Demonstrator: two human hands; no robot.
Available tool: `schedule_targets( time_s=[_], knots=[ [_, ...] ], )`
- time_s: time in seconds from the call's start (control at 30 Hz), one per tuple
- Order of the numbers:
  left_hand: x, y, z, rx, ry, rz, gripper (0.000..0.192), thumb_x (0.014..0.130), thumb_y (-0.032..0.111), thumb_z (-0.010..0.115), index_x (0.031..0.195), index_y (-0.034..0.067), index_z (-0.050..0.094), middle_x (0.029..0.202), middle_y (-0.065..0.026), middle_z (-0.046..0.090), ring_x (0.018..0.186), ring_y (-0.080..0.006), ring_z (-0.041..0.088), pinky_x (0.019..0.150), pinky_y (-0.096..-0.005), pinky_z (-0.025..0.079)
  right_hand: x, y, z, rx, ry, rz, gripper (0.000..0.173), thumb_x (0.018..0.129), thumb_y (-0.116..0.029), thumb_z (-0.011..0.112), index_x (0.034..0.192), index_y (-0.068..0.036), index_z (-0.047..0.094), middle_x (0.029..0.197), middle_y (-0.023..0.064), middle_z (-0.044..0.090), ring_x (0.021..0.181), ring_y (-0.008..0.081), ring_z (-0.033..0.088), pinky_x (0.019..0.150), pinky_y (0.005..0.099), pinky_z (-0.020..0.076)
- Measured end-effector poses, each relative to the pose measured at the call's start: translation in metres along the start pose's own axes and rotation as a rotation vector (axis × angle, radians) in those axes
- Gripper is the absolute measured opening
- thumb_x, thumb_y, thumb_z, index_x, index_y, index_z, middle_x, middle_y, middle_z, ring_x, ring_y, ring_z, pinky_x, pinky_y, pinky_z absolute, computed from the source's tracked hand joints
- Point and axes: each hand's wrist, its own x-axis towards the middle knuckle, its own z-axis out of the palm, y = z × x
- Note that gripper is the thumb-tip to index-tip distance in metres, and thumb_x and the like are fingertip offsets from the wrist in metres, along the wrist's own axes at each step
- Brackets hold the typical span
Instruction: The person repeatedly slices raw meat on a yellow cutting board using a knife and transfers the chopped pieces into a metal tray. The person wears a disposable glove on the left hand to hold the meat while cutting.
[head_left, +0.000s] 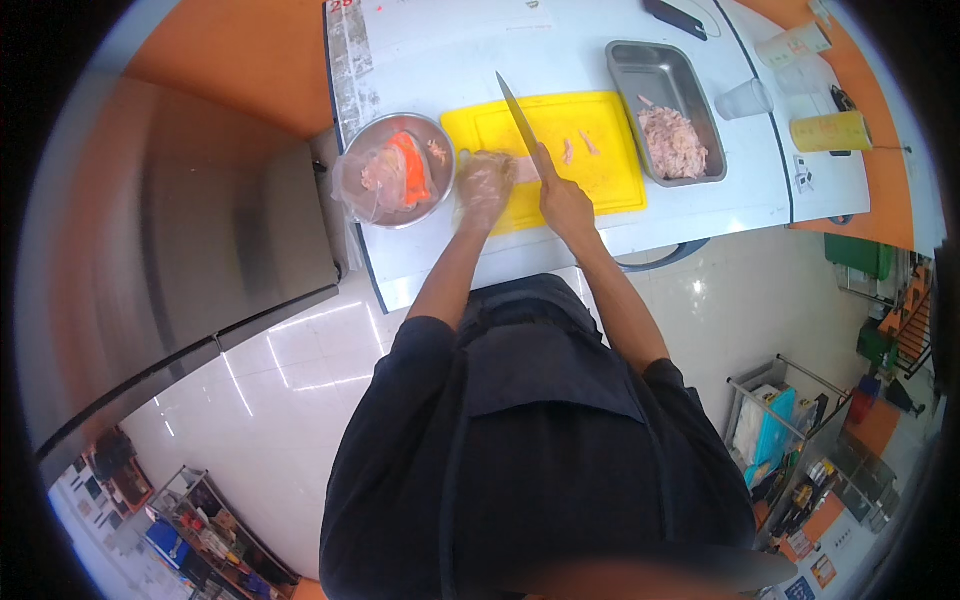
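Note:
My right hand (564, 204) grips the handle of a long kitchen knife (520, 112), its blade slanting up and left over a yellow cutting board (611, 176). A clear plastic glove covers my left hand (484, 187). Its fingers hold down a piece of pale pink raw meat (527, 169) close to the knife. Part of that meat is hidden under the fingers. Two thin strips of meat (568, 151) lie apart on the right half of the board. Whether the blade touches the meat, I cannot tell.
A steel bowl (448, 180) left of the board holds a plastic bag of meat (390, 180) with an orange-red band. To the right, a metal tray (664, 67) contains a heap of cut meat (673, 144). Plastic cups (744, 100) stand farther right. A steel cabinet (195, 217) flanks the table's left side.

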Motion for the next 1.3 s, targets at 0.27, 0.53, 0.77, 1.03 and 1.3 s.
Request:
schedule_targets(
  time_s=[0.27, 0.53, 0.77, 1.03, 1.3],
  knots=[
    [0.013, -0.008, 0.018, 0.005, -0.133, -0.105, 0.029, 0.090, 0.034, 0.058, 0.091, 0.011, 0.075, 0.094, -0.0116, 0.071, 0.088, -0.0301, 0.068, 0.078, -0.0417, 0.054, 0.013, -0.025, 0.009, 0.056, -0.013, 0.102, 0.062, 0.096, -0.016, 0.042, 0.155, -0.022, 0.023, 0.078, 0.0249, 0.068, 0.069, 0.0429, 0.067, 0.063, 0.0544, 0.0521],
    [0.015, -0.005, 0.011, -0.071, -0.167, -0.169, 0.030, 0.090, 0.036, 0.058, 0.090, 0.011, 0.075, 0.092, -0.0130, 0.071, 0.087, -0.0312, 0.068, 0.079, -0.0434, 0.053, -0.021, -0.028, 0.014, 0.075, -0.087, 0.168, 0.070, 0.093, -0.009, 0.042, 0.156, -0.023, 0.016, 0.081, 0.0278, 0.067, 0.073, 0.0447, 0.066, 0.066, 0.0561, 0.0511],
    [0.014, -0.009, 0.018, -0.130, -0.064, -0.112, 0.028, 0.087, 0.033, 0.063, 0.092, 0.008, 0.074, 0.092, -0.0140, 0.071, 0.089, -0.0322, 0.064, 0.084, -0.0453, 0.047, -0.142, 0.002, -0.013, 0.011, -0.302, 0.295, 0.078, 0.092, -0.010, 0.049, 0.157, -0.032, 0.011, 0.077, 0.0255, 0.066, 0.073, 0.0437, 0.067, 0.067, 0.0545, 0.0516],
    [0.008, 0.000, -0.007, 0.051, -0.185, 0.074, 0.021, 0.084, 0.025, 0.064, 0.096, 0.009, 0.072, 0.093, -0.0149, 0.070, 0.091, -0.0309, 0.065, 0.083, -0.0435, 0.049, -0.195, 0.048, -0.061, 0.251, -0.315, 0.216, 0.068, 0.095, -0.014, 0.056, 0.154, -0.034, 0.028, 0.076, 0.0253, 0.066, 0.064, 0.0376, 0.065, 0.064, 0.0478, 0.0518],
    [-0.004, 0.011, 0.018, -0.256, -0.172, -0.101, 0.020, 0.081, 0.020, 0.066, 0.095, 0.006, 0.068, 0.089, -0.0187, 0.069, 0.086, -0.0352, 0.067, 0.079, -0.0443, 0.053, -0.119, 0.105, -0.045, 0.685, -0.031, 0.456, 0.064, 0.095, -0.013, 0.055, 0.154, -0.021, 0.033, 0.088, 0.0161, 0.068, 0.062, 0.0176, 0.059, 0.062, 0.0336, 0.0508]
  ],
)
